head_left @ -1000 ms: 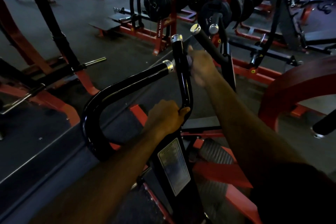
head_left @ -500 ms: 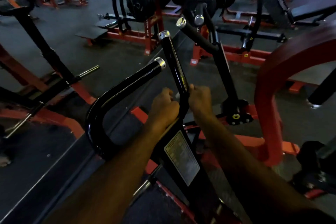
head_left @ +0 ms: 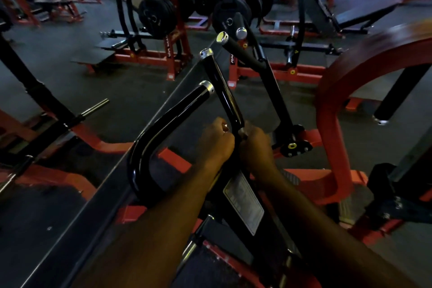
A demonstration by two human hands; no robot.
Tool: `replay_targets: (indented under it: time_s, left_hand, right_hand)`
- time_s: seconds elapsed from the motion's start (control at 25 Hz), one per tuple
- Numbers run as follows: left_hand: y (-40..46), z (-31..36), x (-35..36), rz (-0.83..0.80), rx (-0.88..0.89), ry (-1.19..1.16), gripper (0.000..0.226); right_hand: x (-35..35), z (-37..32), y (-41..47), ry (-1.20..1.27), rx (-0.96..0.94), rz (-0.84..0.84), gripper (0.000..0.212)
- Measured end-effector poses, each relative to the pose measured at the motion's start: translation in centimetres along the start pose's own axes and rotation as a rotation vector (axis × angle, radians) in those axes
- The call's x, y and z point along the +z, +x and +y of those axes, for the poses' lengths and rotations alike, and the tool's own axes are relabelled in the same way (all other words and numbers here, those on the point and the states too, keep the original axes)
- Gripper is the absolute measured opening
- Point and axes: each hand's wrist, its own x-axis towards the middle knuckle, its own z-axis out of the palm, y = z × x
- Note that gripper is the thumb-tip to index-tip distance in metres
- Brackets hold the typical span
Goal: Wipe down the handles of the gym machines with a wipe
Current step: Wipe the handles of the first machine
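Both grips curled round upright handle (head_left: 230, 103) base: left hand (head_left: 216, 140), right hand (head_left: 256, 145). Wipe unseen; risk: upper handle missed.

Dim gym, dark floor (head_left: 145, 91), red frames (head_left: 332, 124)

Both hands grip a glossy black steel handle (head_left: 230, 103) near its base. The left hand (head_left: 216, 141) and right hand (head_left: 256, 145) sit on opposite sides of it.
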Motion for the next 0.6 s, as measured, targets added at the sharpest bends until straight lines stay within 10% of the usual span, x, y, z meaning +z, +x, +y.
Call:
replay_targets:
  time_s: [0.2, 0.4, 0.6]
  left_hand:
    - [-0.5, 0.3, -0.4, 0.001, 0.036, 0.128, 0.029]
    - [-0.6, 0.4, -0.9, 0.014, 0.048, 0.097, 0.025]
    - [-0.6, 0.3, -1.1, 0.052, 0.071, 0.040, 0.029]
  right_hand:
    - [0.7, -1.5, 2.5, -0.025, 0.051, 0.220, 0.009]
    - [-0.5, -1.2, -2.5, -0.298, -0.331, 0.105, 0.014]
    - [-0.6, -2.9, 1.2, -0.415, -0.032, 0.179, 0.020]
